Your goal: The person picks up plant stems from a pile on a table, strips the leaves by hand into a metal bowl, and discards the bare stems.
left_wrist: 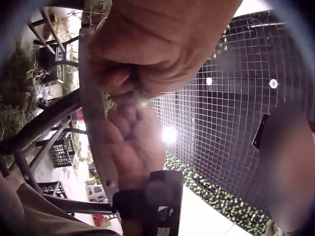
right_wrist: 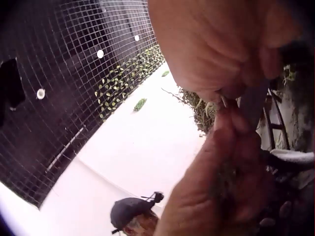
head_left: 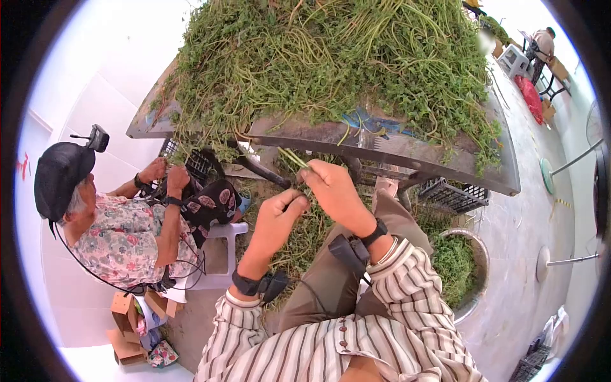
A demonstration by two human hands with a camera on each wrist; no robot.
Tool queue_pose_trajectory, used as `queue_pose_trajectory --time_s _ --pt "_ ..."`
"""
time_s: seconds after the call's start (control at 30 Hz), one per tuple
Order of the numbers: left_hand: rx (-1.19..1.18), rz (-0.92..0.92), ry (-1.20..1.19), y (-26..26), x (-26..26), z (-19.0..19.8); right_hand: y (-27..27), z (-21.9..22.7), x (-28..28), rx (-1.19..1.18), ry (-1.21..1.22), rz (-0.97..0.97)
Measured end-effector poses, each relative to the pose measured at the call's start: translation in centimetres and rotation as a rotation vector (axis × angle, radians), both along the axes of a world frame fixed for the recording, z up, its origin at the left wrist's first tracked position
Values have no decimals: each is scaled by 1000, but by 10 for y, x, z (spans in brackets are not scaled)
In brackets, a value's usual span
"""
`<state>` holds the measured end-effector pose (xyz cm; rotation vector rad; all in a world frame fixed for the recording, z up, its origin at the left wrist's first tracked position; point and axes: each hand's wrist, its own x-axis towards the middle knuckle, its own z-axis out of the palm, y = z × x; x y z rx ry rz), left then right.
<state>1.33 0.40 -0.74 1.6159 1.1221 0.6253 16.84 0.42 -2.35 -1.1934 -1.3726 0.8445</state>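
Several green stems stick out beyond the thumb and fingers of my right hand, which pinches them. Beside it, my left hand has curled fingers, its fingertips close to the right ones. In the right wrist view, a short bit of stem shows between the fingertips of the right hand and left hand, pinched from both sides. The left wrist view has the left hand above the right hand, their fingertips meeting; the palms hide most of what they hold.
A large heap of green plants covers the table in front. Below right are a black crate and a round tub of greens. A person in a black cap sits at left by a white stool.
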Motion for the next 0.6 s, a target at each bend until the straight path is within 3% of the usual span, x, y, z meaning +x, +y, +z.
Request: queue_pose_trajectory --time_s 0.2,0.27,0.3,0.33,0.4,0.47,0.5,0.53,0.6 --pt "100 -16 84 -13 -47 -2 10 -4 12 116 56 -105" --pt "-13 194 -74 -16 -64 -15 12 5 30 -185 489 -127" --pt "-54 278 -136 -16 -68 -19 13 5 31 -179 741 -76" --pt "-54 289 -139 -17 -70 -21 12 4 28 -183 737 -66" --pt "-25 374 -381 -14 -62 -13 7 3 20 -259 715 77" --pt "-61 403 -370 -12 -49 -6 2 5 6 -267 543 205" --pt "40 310 -242 -9 -44 -7 1 4 -1 -269 532 212" --pt "141 214 -112 -7 -39 -8 2 1 -9 -158 378 227" --pt "195 173 -99 -4 -32 -13 1 4 -20 64 76 254"
